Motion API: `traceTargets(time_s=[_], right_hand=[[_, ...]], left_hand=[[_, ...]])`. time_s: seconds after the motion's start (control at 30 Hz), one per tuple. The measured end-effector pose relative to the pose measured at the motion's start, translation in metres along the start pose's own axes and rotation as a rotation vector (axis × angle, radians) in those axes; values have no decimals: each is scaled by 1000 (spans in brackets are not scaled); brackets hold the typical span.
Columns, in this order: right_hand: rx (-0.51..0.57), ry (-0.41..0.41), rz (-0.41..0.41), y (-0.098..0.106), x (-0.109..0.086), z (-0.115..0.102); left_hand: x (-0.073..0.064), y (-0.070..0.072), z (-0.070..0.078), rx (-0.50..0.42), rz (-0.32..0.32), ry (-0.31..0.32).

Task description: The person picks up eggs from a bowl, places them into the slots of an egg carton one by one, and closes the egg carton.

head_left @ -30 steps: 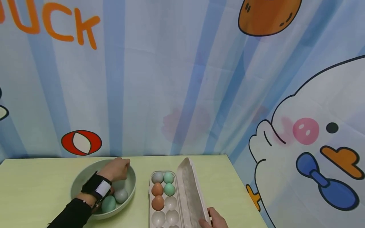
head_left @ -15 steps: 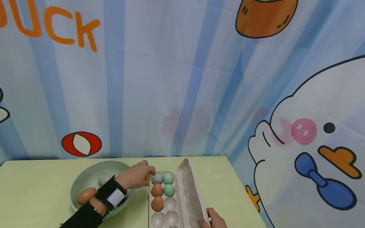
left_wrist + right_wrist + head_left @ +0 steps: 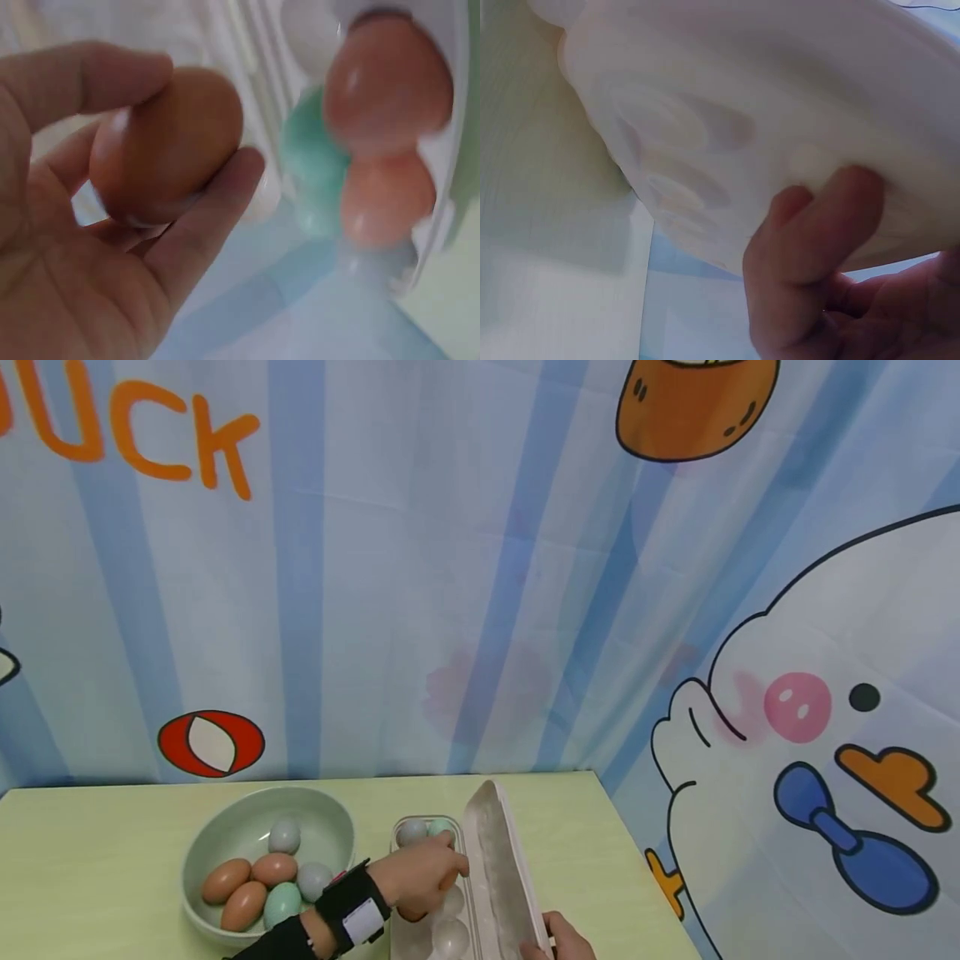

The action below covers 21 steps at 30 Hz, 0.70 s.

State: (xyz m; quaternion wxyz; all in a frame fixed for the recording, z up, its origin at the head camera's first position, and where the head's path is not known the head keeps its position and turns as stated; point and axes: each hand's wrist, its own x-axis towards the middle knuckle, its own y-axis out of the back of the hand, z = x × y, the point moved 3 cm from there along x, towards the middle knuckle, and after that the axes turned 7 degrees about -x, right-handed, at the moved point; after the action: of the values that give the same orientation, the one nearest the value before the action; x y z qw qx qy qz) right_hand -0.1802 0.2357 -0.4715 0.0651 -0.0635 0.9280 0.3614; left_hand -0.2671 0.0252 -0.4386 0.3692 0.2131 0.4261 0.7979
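Observation:
Above the white egg carton, my left hand pinches a brown egg between thumb and fingers. In the head view that hand covers part of the carton. Its far end shows a grey egg and a green egg. Two brown eggs sit in one row in the left wrist view, beside green ones. My right hand grips the edge of the raised carton lid, its fingers against the outside.
A pale green bowl stands to the left of the carton. Several brown eggs, two grey eggs and a green egg lie in it. A printed curtain hangs behind the yellow table.
My left hand has come out of the bowl and moved right, carrying a brown egg to above the carton. My right hand stays on the lid.

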Motion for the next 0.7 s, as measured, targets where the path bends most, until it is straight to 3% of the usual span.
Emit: traceTargets(time_s=[0.23,0.47,0.7], right_hand=[[-24,37,39,-1,-1,-2],[-91,51,92,-1,-2,-4],[-64,59,89,-4,-3,-5]], left_hand=[[11,-32,-1,164,44,10],[12,-43,-3,272,96,-23],[13,-51,-11,388,161,-52]])
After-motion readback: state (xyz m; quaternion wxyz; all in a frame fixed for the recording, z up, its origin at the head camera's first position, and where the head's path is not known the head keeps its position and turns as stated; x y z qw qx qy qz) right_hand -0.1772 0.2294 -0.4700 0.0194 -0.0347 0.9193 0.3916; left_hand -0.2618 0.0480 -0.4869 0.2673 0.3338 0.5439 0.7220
